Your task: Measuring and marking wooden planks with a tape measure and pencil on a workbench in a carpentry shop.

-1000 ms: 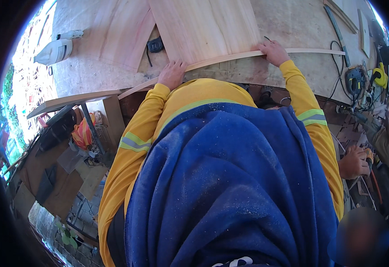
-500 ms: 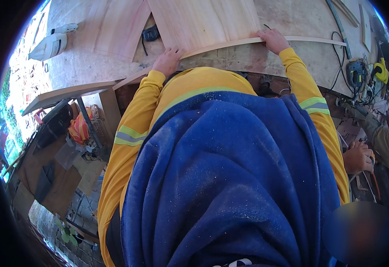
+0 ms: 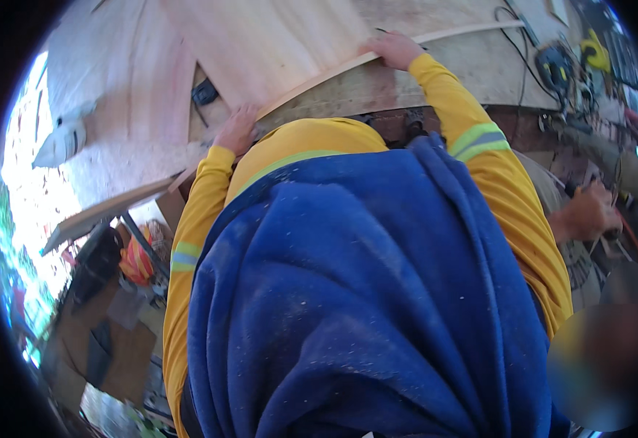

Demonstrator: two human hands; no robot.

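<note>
A pale plywood sheet (image 3: 260,51) lies on the workbench (image 3: 436,73), its near edge running from lower left up to the right. My left hand (image 3: 237,130) rests flat on that edge at its lower end. Farther right, my right hand (image 3: 394,48) presses on the same edge, fingers spread over the board. Both arms wear yellow sleeves with grey reflective bands. A blue cloth (image 3: 363,292) hangs over my chest and hides most of the lower view.
A small black box (image 3: 205,92) with a cable lies beside the sheet. Power tools (image 3: 556,62) and cables crowd the bench's right end. Another person's hand (image 3: 587,213) works at the right. A white tool (image 3: 59,142) lies at the left; clutter covers the ground below.
The view has tilted, so the sheet's edge now slopes up to the right. Both hands stay on the edge; the sheet appears to have slid slightly left.
</note>
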